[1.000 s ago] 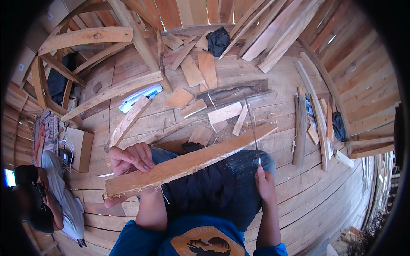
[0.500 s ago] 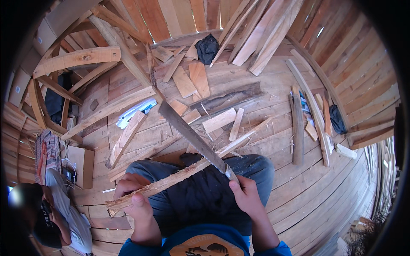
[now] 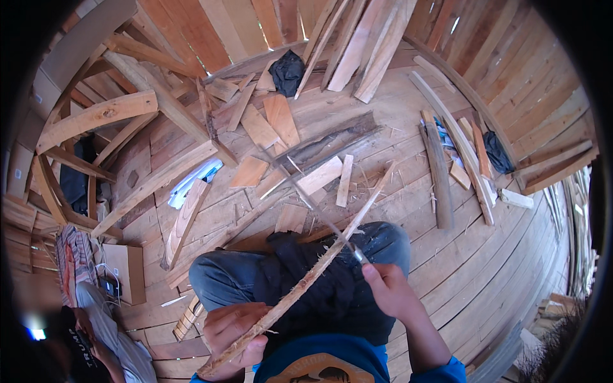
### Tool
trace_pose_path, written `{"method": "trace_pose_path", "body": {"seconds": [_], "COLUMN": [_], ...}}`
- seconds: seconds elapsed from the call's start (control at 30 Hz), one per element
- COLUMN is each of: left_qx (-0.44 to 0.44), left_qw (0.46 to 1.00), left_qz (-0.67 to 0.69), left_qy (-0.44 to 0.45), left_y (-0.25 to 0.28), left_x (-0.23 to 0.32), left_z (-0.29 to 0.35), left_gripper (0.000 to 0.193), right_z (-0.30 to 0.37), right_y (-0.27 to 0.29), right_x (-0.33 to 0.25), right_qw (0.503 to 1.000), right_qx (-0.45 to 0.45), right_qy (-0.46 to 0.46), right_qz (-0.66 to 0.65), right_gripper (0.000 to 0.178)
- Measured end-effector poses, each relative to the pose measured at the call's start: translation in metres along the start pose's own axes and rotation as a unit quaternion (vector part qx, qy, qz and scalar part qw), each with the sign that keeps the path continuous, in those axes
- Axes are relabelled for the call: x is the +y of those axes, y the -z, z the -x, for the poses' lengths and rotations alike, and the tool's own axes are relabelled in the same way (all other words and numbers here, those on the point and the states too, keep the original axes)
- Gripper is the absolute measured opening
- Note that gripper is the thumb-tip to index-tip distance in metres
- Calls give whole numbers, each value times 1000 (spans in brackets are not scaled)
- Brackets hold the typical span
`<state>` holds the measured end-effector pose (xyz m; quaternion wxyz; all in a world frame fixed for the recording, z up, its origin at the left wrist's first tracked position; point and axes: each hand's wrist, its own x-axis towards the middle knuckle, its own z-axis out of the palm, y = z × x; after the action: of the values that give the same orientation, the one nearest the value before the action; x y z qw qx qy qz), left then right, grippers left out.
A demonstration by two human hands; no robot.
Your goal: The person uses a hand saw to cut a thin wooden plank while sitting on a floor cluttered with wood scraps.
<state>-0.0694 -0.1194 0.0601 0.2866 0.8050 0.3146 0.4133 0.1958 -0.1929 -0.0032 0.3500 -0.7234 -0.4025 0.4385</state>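
Note:
My left hand (image 3: 235,329) is closed round the lower end of a long, rough wooden strip (image 3: 300,287) with frayed, splintery edges. The strip slants up and to the right over my lap. My right hand (image 3: 388,290) grips a handsaw (image 3: 319,212) by its handle, which the fingers mostly hide. Its blade points up and to the left, seen nearly edge-on and blurred toward the tip. Near the handle the blade crosses the strip's upper part; whether they touch I cannot tell. A dark cloth (image 3: 297,268) lies across my lap.
Wood offcuts (image 3: 319,175) and shavings litter the plank floor ahead. A wooden frame (image 3: 156,185) stands at the left, near a cardboard box (image 3: 124,271) and a seated person (image 3: 105,338). Long boards (image 3: 357,51) lean on the far wall; a round pole (image 3: 436,179) lies at right.
Both hands have shifted, the left one down and right, the right one slightly right. The strip has tilted more steeply. The saw blade has turned from its broad side to nearly edge-on.

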Motion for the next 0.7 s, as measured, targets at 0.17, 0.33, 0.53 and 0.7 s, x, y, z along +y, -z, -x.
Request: {"method": "trace_pose_path", "body": {"seconds": [0.17,0.33,0.53,0.7], "left_qx": [-44,-45,8,-3], "left_qw": [999,999,999,990], "left_qz": [2,0,9,-34], "left_qy": [-28,-15,36,139], "left_y": [-1,-2,1,5], "left_x": [8,9,10,1], "left_z": [-5,-2,4,22], "left_gripper": [39,36,34,33], "right_z": [-1,-8,-13,-28], "right_y": [5,8,-11,-10], "right_x": [5,33,16,22], "right_qw": [999,998,998,997], "right_qx": [35,56,46,46], "right_qy": [-5,-29,17,-56], "right_qz": [30,-12,34,26], "right_gripper": [54,48,54,59]}}
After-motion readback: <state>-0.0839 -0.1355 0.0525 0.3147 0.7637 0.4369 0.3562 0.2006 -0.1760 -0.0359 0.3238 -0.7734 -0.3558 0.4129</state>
